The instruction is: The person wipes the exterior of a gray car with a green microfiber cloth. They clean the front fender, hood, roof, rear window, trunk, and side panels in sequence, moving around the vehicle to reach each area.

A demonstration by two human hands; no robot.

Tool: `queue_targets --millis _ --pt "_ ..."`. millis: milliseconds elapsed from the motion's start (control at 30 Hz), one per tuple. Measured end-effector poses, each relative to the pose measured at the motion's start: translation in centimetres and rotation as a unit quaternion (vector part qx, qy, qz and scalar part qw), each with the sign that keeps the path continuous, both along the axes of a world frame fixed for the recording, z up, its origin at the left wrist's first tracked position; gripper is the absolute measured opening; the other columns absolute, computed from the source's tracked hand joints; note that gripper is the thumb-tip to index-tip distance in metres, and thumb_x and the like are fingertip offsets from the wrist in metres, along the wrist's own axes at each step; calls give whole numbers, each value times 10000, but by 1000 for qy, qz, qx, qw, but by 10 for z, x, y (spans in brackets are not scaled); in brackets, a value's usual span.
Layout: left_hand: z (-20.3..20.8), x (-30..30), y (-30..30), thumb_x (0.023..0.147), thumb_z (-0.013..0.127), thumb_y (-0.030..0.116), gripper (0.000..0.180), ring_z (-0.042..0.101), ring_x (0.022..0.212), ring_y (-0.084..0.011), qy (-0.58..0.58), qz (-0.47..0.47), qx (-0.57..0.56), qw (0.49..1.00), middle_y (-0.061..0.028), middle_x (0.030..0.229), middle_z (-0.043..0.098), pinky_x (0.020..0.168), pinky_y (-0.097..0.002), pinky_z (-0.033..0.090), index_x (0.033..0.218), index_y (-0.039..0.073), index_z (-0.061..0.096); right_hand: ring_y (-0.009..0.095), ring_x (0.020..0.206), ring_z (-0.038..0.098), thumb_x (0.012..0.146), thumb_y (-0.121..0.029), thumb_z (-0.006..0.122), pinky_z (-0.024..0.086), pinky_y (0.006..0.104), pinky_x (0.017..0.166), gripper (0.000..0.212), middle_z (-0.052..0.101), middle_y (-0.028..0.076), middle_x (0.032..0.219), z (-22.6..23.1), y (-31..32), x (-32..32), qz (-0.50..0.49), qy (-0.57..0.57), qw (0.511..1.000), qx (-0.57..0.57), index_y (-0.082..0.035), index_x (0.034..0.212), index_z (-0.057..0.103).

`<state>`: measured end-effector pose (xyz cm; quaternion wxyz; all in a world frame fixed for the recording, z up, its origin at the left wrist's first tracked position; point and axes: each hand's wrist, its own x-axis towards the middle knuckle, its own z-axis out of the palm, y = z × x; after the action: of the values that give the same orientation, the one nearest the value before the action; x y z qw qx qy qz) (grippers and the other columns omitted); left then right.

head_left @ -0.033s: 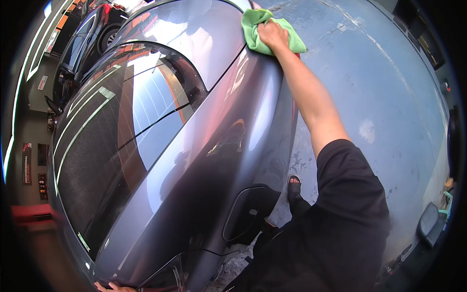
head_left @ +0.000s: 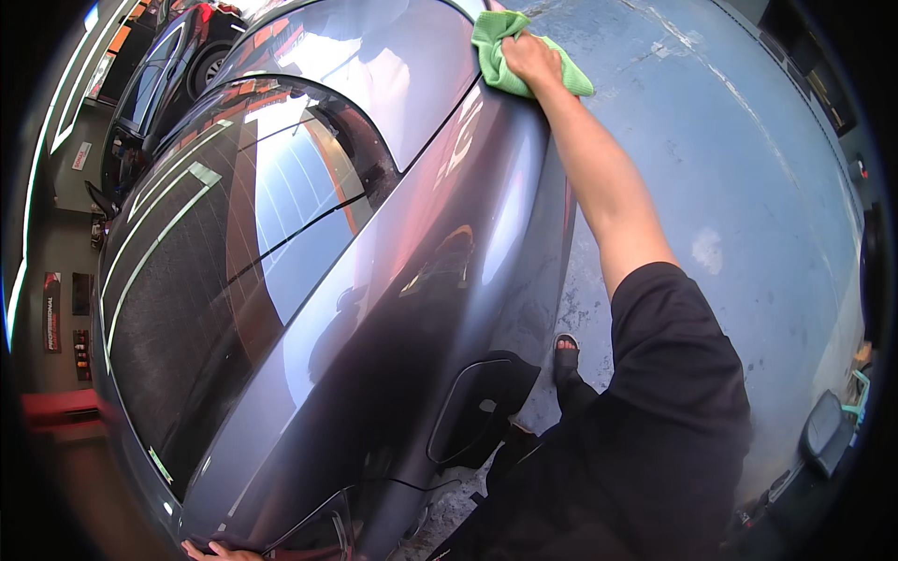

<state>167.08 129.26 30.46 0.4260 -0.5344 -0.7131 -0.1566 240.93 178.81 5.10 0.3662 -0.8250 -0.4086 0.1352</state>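
Note:
A crumpled green microfibre cloth (head_left: 493,58) is gripped in my right hand (head_left: 533,62), its arm stretched to the far end of a glossy dark grey car (head_left: 374,374). The cloth lies against the rear corner of the bodywork, beside the seam of the rear lid, with a loose flap spread toward the floor side. My left hand (head_left: 223,553) shows only in part at the lower left edge. Its fingers lie spread on the car's upper body near the glass, holding nothing. The open fuel flap (head_left: 482,411) stands out from the car's side close to my body.
The large rear window (head_left: 206,271) carries bright reflections and a thin wiper (head_left: 299,238). A dark car (head_left: 154,84) stands at the far left. Blue-grey floor (head_left: 730,187) stretches along the right side. A dark seat-like object (head_left: 828,430) sits at the lower right.
My right hand and the cloth have shifted slightly to the right and outward over the corner. My left hand stays where it was.

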Motion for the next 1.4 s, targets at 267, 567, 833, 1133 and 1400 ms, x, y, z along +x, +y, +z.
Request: queue_targets --millis 267,567,833,1133,1400 --pt "-32 -56 -8 1071 392 567 770 344 1496 -400 -42 -30 54 997 -254 1593 399 1240 -526 222 1546 -38 400 493 1271 560 1030 -410 445 441 503 1105 566 598 309 1356 -22 -53 -15 58 -2 996 63 9 1386 576" --pt "-54 -44 -1 1016 547 285 586 407 1423 -459 -18 -54 83 995 -300 1494 466 1197 -552 286 1467 -74 438 467 1542 231 1016 -336 564 134 608 1248 766 262 302 1652 -66 -349 -307 143 -96 969 177 160 1530 286" --pt "-57 -67 -109 1093 446 299 607 232 1546 -390 -45 -211 99 972 -230 1622 284 1284 -522 121 1559 -52 277 492 1551 192 952 -291 641 128 635 1239 804 222 323 1663 -57 -425 -379 267 -125 944 151 106 1563 300" --pt "-67 -76 -266 1089 397 372 645 244 1549 -330 -137 -221 246 934 -242 1625 314 1297 -486 102 1525 -93 300 523 1538 190 934 -313 619 108 661 1236 854 225 260 1679 66 -495 -700 400 12 806 437 -17 1629 220" --pt "-96 -111 -333 1081 447 381 634 231 1548 -384 -94 -74 189 975 -266 1634 289 1272 -519 156 1541 -38 327 337 1563 260 869 -387 739 165 577 1260 741 349 38 1678 69 -487 -694 541 -189 644 507 -250 1550 482"
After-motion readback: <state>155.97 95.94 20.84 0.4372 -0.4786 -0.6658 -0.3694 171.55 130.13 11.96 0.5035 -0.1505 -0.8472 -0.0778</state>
